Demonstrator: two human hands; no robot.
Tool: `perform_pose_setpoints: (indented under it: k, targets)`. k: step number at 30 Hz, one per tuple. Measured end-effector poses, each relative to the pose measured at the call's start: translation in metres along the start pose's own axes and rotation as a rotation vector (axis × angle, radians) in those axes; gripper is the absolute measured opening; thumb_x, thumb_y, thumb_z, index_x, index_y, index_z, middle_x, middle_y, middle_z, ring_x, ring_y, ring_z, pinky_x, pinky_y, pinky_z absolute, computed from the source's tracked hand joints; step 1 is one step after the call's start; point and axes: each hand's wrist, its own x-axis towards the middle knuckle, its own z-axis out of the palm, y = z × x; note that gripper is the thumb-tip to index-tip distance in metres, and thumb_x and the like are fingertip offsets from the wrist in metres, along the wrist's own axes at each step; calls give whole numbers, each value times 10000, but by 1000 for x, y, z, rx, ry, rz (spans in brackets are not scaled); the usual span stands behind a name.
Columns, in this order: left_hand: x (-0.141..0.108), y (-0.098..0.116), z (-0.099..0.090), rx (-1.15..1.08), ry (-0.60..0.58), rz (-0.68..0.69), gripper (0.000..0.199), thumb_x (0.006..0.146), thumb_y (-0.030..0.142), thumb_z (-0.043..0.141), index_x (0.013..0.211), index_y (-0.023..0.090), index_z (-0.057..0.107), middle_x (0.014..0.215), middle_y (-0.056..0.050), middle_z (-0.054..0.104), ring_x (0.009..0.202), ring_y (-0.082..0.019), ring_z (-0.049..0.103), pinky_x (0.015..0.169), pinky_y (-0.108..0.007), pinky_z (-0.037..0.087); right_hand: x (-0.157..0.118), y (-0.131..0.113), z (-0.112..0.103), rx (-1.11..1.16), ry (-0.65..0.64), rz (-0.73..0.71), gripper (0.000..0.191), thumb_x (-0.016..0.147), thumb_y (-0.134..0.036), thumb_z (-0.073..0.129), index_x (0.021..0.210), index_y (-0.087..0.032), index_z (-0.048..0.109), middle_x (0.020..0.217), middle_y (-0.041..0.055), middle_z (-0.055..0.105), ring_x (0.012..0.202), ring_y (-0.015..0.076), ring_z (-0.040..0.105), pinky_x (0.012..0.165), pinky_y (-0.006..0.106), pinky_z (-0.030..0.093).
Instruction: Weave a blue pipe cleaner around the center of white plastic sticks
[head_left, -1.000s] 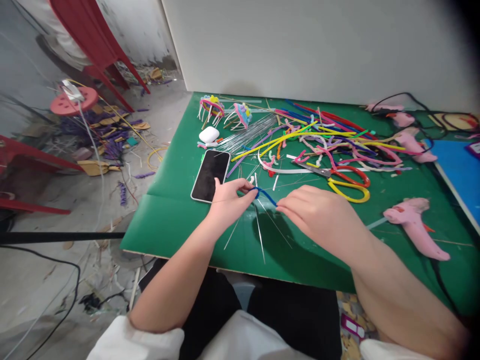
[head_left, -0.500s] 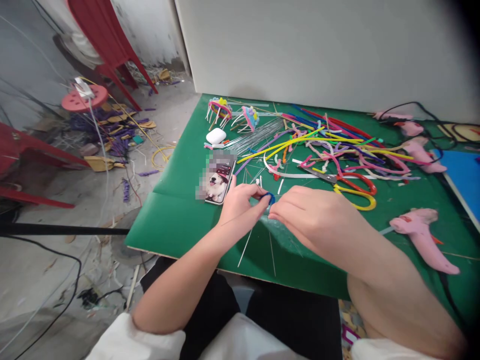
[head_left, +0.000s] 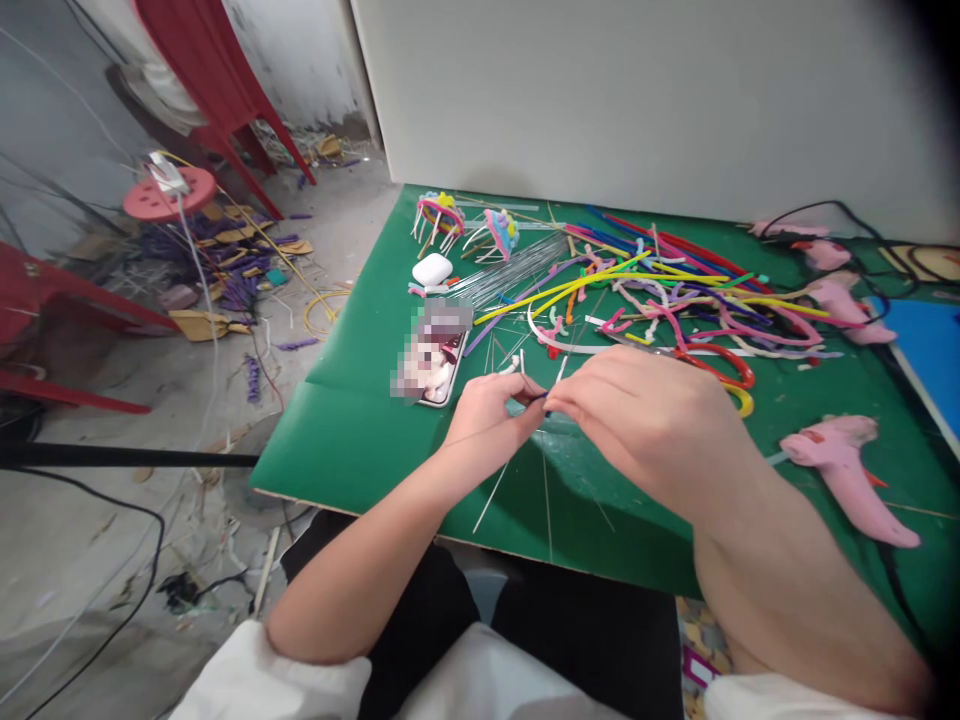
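Over the front of the green table, my left hand [head_left: 495,412] and my right hand [head_left: 634,410] meet fingertip to fingertip. Both pinch a short dark blue pipe cleaner [head_left: 541,396], mostly covered by the fingers. Thin wires [head_left: 547,495] stick out below the hands; whether they join the blue piece I cannot tell. Just beyond my right hand lie scissors [head_left: 716,365] with red and yellow handles, partly covered by it. A phone [head_left: 441,375] rests left of my left hand.
Colourful pipe cleaners [head_left: 675,290] and a bundle of wires [head_left: 517,270] cover the table's back. Two small flower pieces [head_left: 501,232] and a white case [head_left: 432,269] are at the back left. A pink glue gun [head_left: 844,470] lies right. A red chair [head_left: 217,80] stands beyond the table.
The blue pipe cleaner showed as a curved loop earlier; now it is nearly hidden between the fingertips. My right hand has shifted slightly up and covers more of the scissors.
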Motion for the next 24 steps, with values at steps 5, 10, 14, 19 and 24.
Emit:
perform_pose_setpoints:
  k: [5, 10, 14, 19, 24]
  targets:
    - [1, -7, 3, 32, -61, -25, 82, 766, 262, 602, 761, 227, 676, 749, 6, 687, 724, -154, 611, 698, -276, 456, -6, 15, -6, -3, -107, 104, 243, 898, -260, 446, 803, -204, 662, 761, 50, 674, 756, 190, 599, 665, 309, 405]
    - [1, -7, -3, 62, -173, -5, 112, 772, 260, 602, 819, 245, 703, 813, 2, 703, 770, -162, 626, 654, -264, 456, -13, 32, -8, 126, -175, 196, 251, 885, -306, 445, 785, -228, 662, 808, 24, 694, 751, 193, 623, 637, 313, 419]
    - [1, -4, -10, 24, -283, -13, 115, 771, 269, 613, 829, 235, 706, 822, -3, 702, 774, -157, 638, 692, -255, 465, -16, 50, -8, 279, -340, 230, 219, 861, -330, 488, 762, -243, 663, 783, -6, 692, 691, 166, 625, 603, 285, 424]
    - [1, 3, -18, -137, -533, 25, 135, 780, 266, 611, 854, 200, 702, 854, -33, 700, 816, -162, 637, 758, -263, 475, -18, 67, -13, 522, -562, 155, 234, 864, -399, 497, 798, -259, 673, 792, -15, 685, 705, 146, 623, 614, 258, 454]
    - [-2, 9, -21, -403, -559, -39, 93, 753, 253, 655, 801, 182, 692, 814, -36, 689, 778, -147, 627, 768, -269, 487, -9, 69, -10, 646, -559, 207, 244, 854, -404, 514, 775, -240, 675, 762, -8, 675, 674, 134, 601, 592, 242, 439]
